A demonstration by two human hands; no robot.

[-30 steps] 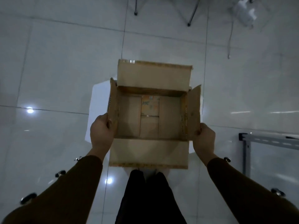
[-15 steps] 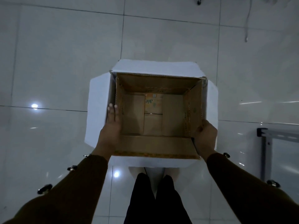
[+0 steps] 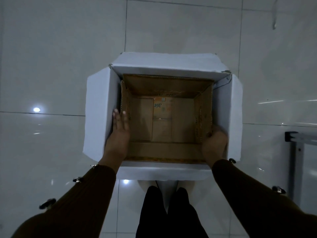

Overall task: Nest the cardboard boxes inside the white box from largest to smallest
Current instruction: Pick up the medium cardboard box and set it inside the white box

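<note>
The brown cardboard box point(image 3: 164, 121), held above a second earlier, had sunk inside the white box point(image 3: 99, 117). The left hand point(image 3: 118, 133) lay flat, fingers straight, against its side; the right hand point(image 3: 214, 143) curled over the opposite wall. First nesting looked nearly done.

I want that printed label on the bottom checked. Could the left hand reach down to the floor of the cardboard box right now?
Probably yes. The cardboard box is open-topped and empty, and the left hand rests flat at its left wall inside the white box, with nothing covering the opening.
</note>
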